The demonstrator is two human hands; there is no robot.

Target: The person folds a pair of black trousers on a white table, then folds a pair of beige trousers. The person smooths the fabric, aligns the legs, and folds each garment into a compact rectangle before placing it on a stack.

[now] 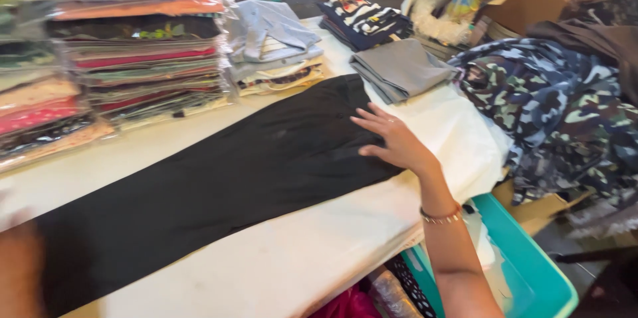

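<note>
Your right hand [393, 142], fingers spread wide, lies flat on the black trousers [219, 185], near their far end. They run lengthwise toward your left hand [20, 271], blurred at the near end; its fingers can't be made out.

Worktop [292, 265], white-covered: a long black garment [212, 178] is laid flat across it and offers no height to clear. The far left is blocked by tall stacks of bagged clothes [119, 45]; a lower pile of folded shirts [276, 49] is set just beside them. A folded grey cloth [399, 69] and a striped folded pile [362, 19] are placed at the far edge. The right side is closed off by a heaped camouflage fabric [551, 112]. Open strips are left along the near edge and between garment and stacks. A teal bin [531, 271] is found below the near right corner.
</note>
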